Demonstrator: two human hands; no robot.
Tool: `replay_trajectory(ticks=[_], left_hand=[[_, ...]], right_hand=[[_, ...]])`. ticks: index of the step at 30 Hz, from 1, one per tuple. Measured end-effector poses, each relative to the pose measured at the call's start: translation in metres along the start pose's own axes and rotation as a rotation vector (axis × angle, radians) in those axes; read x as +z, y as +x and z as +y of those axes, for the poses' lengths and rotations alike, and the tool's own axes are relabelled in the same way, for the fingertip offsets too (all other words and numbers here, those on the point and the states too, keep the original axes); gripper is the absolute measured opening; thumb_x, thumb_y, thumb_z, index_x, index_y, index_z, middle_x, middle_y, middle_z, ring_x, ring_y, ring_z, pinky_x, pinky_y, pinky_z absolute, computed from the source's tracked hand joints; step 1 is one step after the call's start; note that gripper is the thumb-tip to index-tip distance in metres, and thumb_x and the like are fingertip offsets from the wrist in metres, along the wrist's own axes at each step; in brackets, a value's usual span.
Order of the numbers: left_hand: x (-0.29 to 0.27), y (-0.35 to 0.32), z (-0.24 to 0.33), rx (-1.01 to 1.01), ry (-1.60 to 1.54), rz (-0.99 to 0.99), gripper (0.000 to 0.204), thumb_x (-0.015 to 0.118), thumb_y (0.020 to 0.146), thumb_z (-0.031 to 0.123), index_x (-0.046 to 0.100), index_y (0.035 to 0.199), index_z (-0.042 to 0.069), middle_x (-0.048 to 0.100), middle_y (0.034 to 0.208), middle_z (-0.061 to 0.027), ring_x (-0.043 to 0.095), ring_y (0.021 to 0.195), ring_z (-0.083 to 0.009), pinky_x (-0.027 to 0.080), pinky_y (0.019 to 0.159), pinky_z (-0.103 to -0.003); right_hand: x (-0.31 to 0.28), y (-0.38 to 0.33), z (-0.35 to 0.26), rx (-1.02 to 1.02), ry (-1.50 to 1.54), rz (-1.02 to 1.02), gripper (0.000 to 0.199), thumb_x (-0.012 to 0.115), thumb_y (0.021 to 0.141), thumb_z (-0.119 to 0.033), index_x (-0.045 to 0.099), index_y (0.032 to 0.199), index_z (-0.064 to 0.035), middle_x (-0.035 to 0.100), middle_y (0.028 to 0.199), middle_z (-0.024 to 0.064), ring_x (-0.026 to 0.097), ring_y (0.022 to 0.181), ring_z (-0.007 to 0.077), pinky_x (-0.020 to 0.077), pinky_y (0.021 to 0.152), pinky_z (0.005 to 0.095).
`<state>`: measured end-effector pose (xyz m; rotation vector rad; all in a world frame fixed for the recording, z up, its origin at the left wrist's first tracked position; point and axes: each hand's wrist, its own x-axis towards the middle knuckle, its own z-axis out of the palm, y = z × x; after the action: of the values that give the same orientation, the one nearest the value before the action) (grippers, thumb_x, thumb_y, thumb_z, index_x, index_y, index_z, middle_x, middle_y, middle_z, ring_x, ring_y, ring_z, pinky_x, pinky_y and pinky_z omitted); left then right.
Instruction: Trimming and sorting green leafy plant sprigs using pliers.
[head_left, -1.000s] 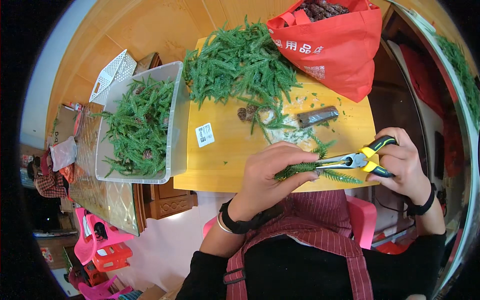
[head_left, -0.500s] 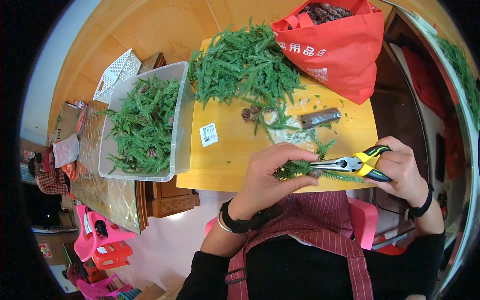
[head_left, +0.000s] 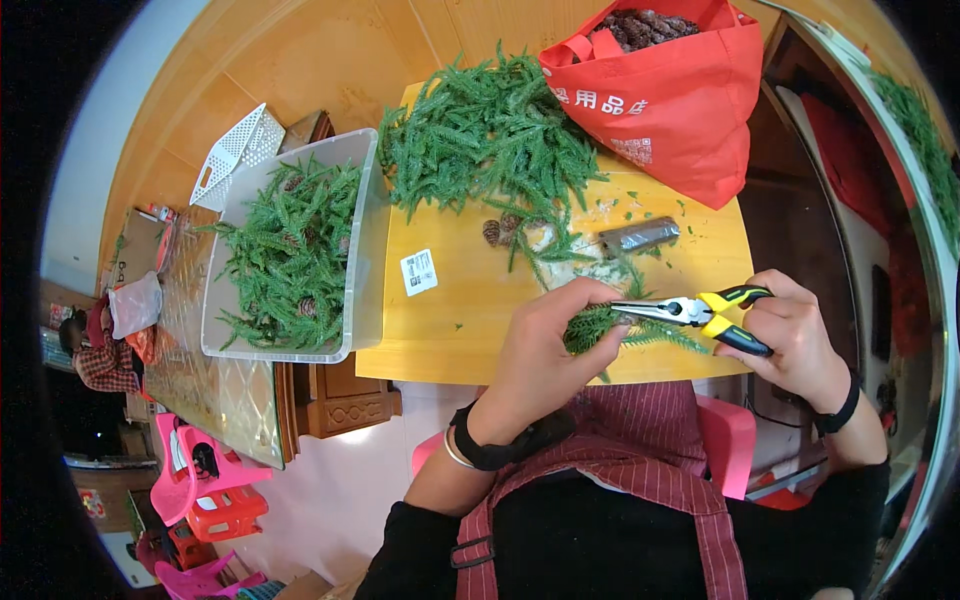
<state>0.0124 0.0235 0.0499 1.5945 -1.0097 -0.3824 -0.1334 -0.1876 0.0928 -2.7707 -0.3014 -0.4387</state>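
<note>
My left hand (head_left: 560, 338) is closed around a green pine sprig (head_left: 592, 328), pinching it between thumb and fingers above the table's front edge. In my right hand (head_left: 795, 335) are long-nose pliers (head_left: 690, 312) with yellow and black handles. Their jaws point left and reach the sprig beside my left fingertips; the handles stand slightly apart. Whether the jaw tips grip anything is hard to make out. Beyond my hands lie loose pine cones (head_left: 500, 228) and a dark, plastic-wrapped bundle (head_left: 640, 236).
A pile of pine sprigs (head_left: 490, 135) covers the table's far side. At left stands a clear plastic bin (head_left: 365, 250) of sprigs with cones. A red bag (head_left: 670, 110) of pine cones stands at the back right. A white label (head_left: 419, 272) lies on the yellow table (head_left: 450, 340).
The pliers' jaws have shifted slightly left and up toward my left fingertips. My left hand has turned a little with the sprig. The other things stay put.
</note>
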Motion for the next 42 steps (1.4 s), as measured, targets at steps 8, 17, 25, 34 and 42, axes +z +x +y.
replay_trajectory(ticks=[8, 17, 25, 34, 42], left_hand=[[-0.001, -0.003, 0.000, -0.242, -0.270, -0.056, 0.026, 0.068, 0.073, 0.001, 0.055, 0.096, 0.002, 0.060, 0.087, 0.0005, 0.056, 0.079, -0.0063, 0.046, 0.070, -0.021], [-0.006, -0.002, -0.011, -0.137, -0.331, -0.090, 0.027, 0.069, 0.074, 0.005, 0.055, 0.097, 0.005, 0.060, 0.089, -0.0021, 0.057, 0.080, -0.0086, 0.045, 0.070, -0.022], [-0.025, -0.004, 0.010, -0.279, -0.492, -0.045, 0.029, 0.067, 0.074, 0.000, 0.054, 0.100, 0.004, 0.060, 0.090, -0.0023, 0.057, 0.084, -0.0091, 0.046, 0.072, -0.022], [-0.094, -0.031, 0.045, -0.171, -0.215, 0.244, 0.028, 0.068, 0.074, 0.000, 0.056, 0.098, 0.005, 0.058, 0.094, -0.0015, 0.057, 0.086, -0.0099, 0.045, 0.072, -0.022], [-0.180, -0.050, 0.065, 0.293, 0.884, 0.731, 0.023, 0.060, 0.073, -0.005, 0.058, 0.095, 0.001, 0.062, 0.096, -0.0097, 0.059, 0.091, -0.0179, 0.046, 0.081, -0.028]], right_hand=[[0.000, -0.001, 0.002, 0.111, 0.207, -0.038, 0.035, 0.075, 0.065, -0.030, 0.053, 0.062, -0.0019, 0.050, 0.056, 0.0095, 0.052, 0.064, 0.0298, 0.0439, 0.066, 0.0352], [-0.004, -0.026, 0.011, 0.530, 0.500, -0.007, 0.029, 0.055, 0.081, -0.024, 0.063, 0.082, 0.0031, 0.054, 0.075, 0.0101, 0.053, 0.073, 0.0188, 0.0400, 0.066, 0.0298], [0.050, -0.067, 0.043, 0.661, 0.027, -0.050, 0.023, 0.050, 0.086, -0.017, 0.053, 0.089, 0.0061, 0.053, 0.088, 0.0225, 0.049, 0.089, 0.0364, 0.0393, 0.080, 0.0400], [0.085, -0.073, 0.045, 0.563, -0.107, -0.045, 0.018, 0.053, 0.082, -0.009, 0.050, 0.092, 0.0055, 0.053, 0.098, 0.0241, 0.045, 0.099, 0.0396, 0.0378, 0.087, 0.0438], [0.092, -0.072, 0.049, 0.552, -0.058, -0.041, 0.019, 0.062, 0.075, -0.007, 0.050, 0.086, 0.0025, 0.051, 0.088, 0.0193, 0.046, 0.090, 0.0362, 0.0399, 0.080, 0.0411]])
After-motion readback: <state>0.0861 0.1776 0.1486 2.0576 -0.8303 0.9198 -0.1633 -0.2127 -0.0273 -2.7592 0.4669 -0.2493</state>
